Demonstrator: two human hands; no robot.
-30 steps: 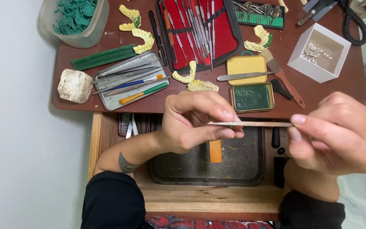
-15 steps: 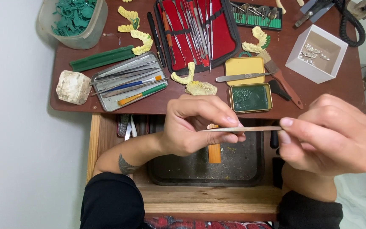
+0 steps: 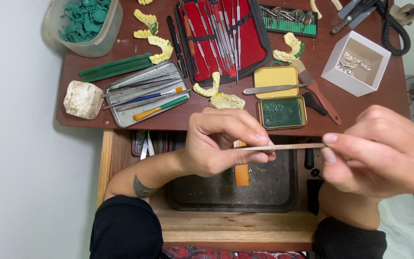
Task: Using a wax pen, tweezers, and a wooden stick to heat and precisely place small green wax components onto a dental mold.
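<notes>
Both hands hold one thin metal hand tool, a slim flat blade lying level above the open drawer. My left hand pinches its left end between thumb and fingertips. My right hand grips its right end between thumb and forefinger. The left fingers hide whatever small thing may sit at the tool's tip. Under the hands lies a dark metal tray in the drawer, with an orange-handled tool on it.
On the brown bench: a red case of metal instruments, a steel tray of tools, yellow dental casts, an open yellow tin with green contents, a brush, a white box, a tub of green pieces, a plaster block.
Both hands, with the tool between them, have drifted slightly down and to the right in view. The grip is the same.
</notes>
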